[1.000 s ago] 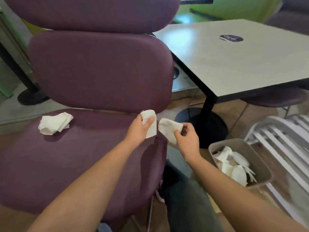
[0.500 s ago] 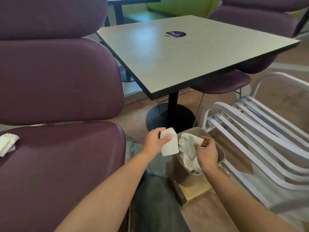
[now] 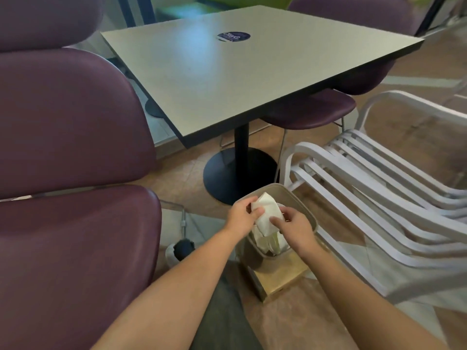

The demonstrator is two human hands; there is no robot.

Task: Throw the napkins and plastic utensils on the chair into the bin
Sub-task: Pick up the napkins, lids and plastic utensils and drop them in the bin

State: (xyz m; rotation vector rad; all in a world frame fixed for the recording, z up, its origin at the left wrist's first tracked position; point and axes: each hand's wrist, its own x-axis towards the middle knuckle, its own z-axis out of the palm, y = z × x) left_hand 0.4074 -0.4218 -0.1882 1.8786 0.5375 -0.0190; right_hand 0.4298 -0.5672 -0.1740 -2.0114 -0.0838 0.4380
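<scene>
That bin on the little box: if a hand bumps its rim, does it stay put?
Probably tips or slides easily. The bin stands raised on a small box, and looks thin-walled. Its visible contents, napkins, likely add little weight.

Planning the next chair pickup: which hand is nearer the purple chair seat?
Left. The left hand is over the bin's near rim, closer to the purple chair seat; the right hand is farther over.
</scene>
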